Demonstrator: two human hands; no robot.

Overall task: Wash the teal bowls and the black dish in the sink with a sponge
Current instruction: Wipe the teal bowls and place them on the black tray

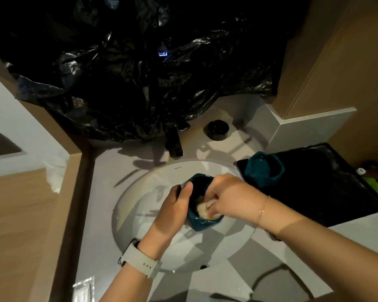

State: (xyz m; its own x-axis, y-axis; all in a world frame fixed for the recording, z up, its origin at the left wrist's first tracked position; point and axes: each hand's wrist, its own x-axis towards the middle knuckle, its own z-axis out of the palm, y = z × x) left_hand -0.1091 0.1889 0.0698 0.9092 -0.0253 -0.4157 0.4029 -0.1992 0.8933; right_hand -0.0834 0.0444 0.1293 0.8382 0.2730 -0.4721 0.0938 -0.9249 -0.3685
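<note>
The left hand [175, 202] grips the glossy teal ceramic bowl [202, 205] by its rim and side, thumb on the upper edge, and holds it tilted over the white oval sink basin [138, 192]. I judge the tilt is there so that the inside faces the person and drips fall into the basin. The right hand [229, 198] has its fingers curled down into the bowl and pinches a pale, foamy sponge [203, 209] against the inner wall, which looks like scrubbing.

A second teal bowl [263, 168] stands upright on the black flat tray [327, 188] on the grey surface [216, 286] to the right of the basin, probably set aside from the one in work; whether it is washed I cannot tell. The small round black dish [217, 129] stands behind the basin, near the dark metal tap [174, 144], untouched.

Crumpled black plastic sheeting [140, 73] covers the wall above. Small writing is printed on the far rim of the basin, too small to read.
</note>
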